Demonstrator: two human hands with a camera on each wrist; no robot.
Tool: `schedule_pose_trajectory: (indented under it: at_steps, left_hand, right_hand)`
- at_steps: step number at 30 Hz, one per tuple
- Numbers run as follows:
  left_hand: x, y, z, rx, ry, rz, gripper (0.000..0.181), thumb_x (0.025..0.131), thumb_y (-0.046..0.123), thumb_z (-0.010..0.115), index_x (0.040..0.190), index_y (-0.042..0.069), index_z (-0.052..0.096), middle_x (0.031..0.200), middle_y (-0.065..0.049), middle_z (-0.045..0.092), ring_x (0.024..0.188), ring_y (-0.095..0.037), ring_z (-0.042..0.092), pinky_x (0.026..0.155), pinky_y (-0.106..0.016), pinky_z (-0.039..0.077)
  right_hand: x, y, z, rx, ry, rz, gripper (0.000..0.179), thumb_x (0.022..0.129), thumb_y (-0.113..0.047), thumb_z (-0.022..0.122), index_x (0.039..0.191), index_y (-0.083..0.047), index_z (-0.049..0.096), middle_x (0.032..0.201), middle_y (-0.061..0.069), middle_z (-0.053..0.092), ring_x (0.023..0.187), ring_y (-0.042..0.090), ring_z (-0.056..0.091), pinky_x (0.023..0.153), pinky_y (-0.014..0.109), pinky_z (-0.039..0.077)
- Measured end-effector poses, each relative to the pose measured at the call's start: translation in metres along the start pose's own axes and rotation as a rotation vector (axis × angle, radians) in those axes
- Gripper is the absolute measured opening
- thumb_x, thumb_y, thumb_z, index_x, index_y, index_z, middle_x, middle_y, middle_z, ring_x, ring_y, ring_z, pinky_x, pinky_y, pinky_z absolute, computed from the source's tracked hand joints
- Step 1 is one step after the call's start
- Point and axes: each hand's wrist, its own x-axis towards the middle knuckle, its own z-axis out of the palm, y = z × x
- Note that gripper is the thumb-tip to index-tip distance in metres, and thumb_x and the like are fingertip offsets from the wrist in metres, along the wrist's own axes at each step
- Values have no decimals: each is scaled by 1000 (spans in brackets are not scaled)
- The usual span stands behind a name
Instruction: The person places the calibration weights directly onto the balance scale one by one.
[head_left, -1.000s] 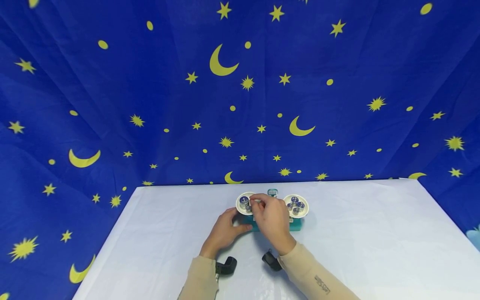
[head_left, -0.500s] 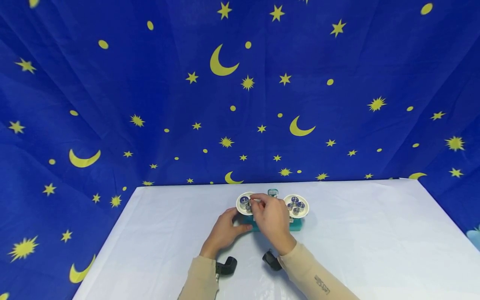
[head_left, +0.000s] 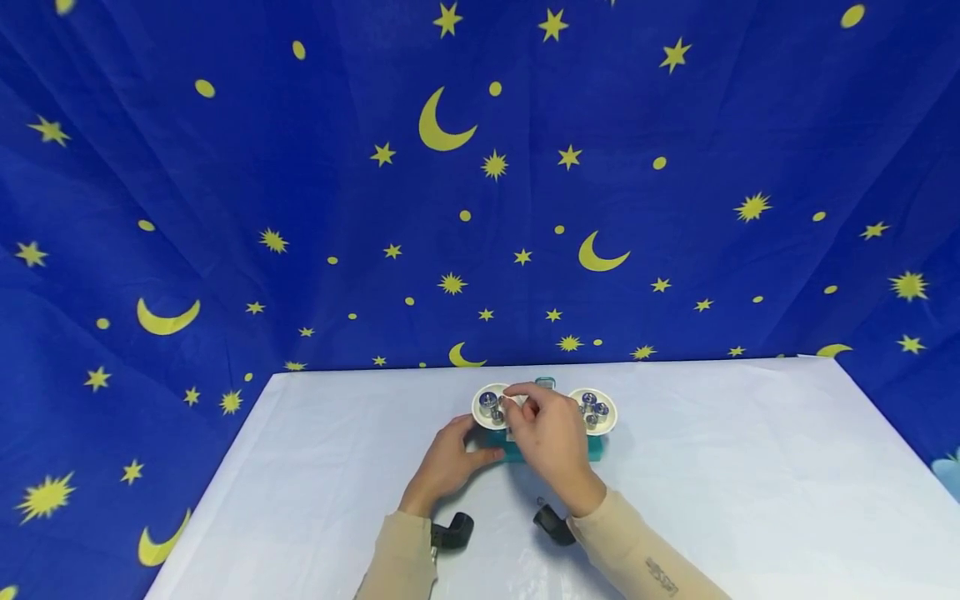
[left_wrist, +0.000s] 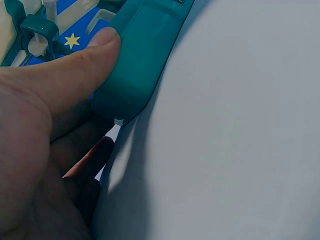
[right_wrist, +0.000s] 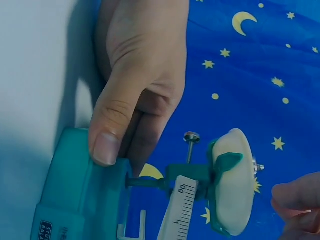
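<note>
A small balance scale with a green base stands on the table. My left hand grips the base's left end, its thumb on top and the other fingers behind. The white left pan holds a larger metal weight and a smaller one. Over that pan's right edge my right hand has thumb and index fingertips close together beside the weights; I cannot tell whether they pinch anything. Several metal weights sit in the right pan, partly covered by this hand.
A white cloth covers the table. Behind it hangs a blue curtain with yellow moons and stars. A graduated scale strip runs along the balance beam, and an adjusting screw sticks out near the left pan.
My right hand has shifted slightly to the right, covering more of the right pan and showing more of the small weight in the left pan. The left hand has stayed on the base.
</note>
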Motion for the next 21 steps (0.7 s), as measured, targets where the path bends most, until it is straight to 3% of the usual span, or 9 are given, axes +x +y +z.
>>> schedule_pose_trajectory:
  at_steps: [10,15,19,21]
  left_hand:
    - [0,-1,0,-5,7,-6,65,85,32,81,139,3,58,140,-16,58,136,-36,48,116,-55,34]
    - [0,0,1,6,17,-14,63,85,31,81,138,5,59,140,-15,59,135,-36,48,115,-55,35]
    - [-1,0,2,7,17,-20,64,84,32,81,137,5,59,139,-16,59,135,-36,49,115,-56,35]
    - [-1,0,2,9,16,-25,64,84,32,82,137,4,59,139,-16,59,135,-37,49,115,-57,35]
  right_hand:
    - [-4,3,-10,64,-39,27,7,84,-8,77,91,-9,78,53,-13,40,46,5,37,46,24,33]
    - [-9,7,-13,75,-59,22,10,84,-9,78,94,-9,77,53,-15,39,47,3,37,59,28,39]
    - [-14,10,-16,86,-63,13,11,82,-7,79,93,-9,78,53,-16,38,48,3,37,60,26,39]
    - [-16,11,-17,87,-62,6,11,81,-6,80,92,-9,78,54,-17,38,49,2,38,53,25,38]
